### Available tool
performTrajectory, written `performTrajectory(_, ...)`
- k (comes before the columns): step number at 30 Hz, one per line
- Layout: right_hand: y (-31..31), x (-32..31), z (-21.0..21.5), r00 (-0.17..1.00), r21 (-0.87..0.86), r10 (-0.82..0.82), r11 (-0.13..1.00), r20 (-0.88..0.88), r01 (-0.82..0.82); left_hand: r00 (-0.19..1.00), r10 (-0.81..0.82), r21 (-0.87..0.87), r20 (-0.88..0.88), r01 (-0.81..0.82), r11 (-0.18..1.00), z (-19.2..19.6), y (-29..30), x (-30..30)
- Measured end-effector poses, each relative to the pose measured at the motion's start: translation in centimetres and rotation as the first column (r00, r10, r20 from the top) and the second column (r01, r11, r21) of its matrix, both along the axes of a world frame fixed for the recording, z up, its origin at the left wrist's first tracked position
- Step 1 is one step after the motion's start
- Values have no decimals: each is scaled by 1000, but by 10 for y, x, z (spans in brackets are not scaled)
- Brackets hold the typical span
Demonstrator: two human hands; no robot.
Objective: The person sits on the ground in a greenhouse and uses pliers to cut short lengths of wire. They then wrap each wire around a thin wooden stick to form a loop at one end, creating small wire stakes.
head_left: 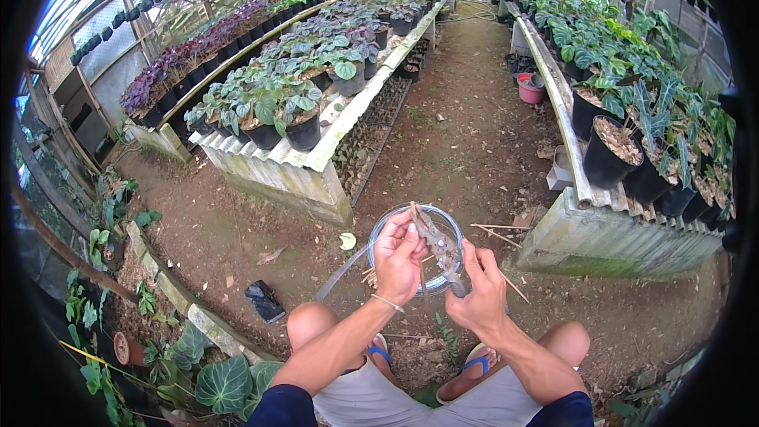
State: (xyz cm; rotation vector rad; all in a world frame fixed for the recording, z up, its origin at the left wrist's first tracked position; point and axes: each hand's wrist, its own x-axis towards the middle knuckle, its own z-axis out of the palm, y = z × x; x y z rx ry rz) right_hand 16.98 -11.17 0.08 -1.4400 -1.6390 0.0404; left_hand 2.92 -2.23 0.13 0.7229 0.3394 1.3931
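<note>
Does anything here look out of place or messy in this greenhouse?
Mostly tidy, but thin sticks lie scattered on the dirt floor by the clear bowl, a black scrap lies on the ground to the left, and a red pot sits alone in the aisle instead of on the benches.

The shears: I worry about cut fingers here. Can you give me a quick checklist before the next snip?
1. Right hand grips the shears by the handles: ok.
2. Left hand holds the thin stick at the blades: ok.
3. Left fingers clear of the blades: cannot tell.
4. Wire coil lies under the work: ok.
5. Feet in blue sandals sit away from the blades: ok.
</note>
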Motion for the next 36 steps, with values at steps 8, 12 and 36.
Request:
performTrajectory(8, 0, -1, -2, 1000, 13, -2, 1000, 9, 2, 999, 26, -21, -38, -26, 999, 4, -3, 3)
performTrajectory(12, 0, -1, 0, 999, -32, 11, 999, -39, -12, 1000, -7, -31, -24, 6, 999, 5, -1, 0)
performTrajectory(36, -1, 5, 6, 995, -134, 82, 987, -52, -88, 998, -20, -143, 65, 30, 989, 6, 7, -5)
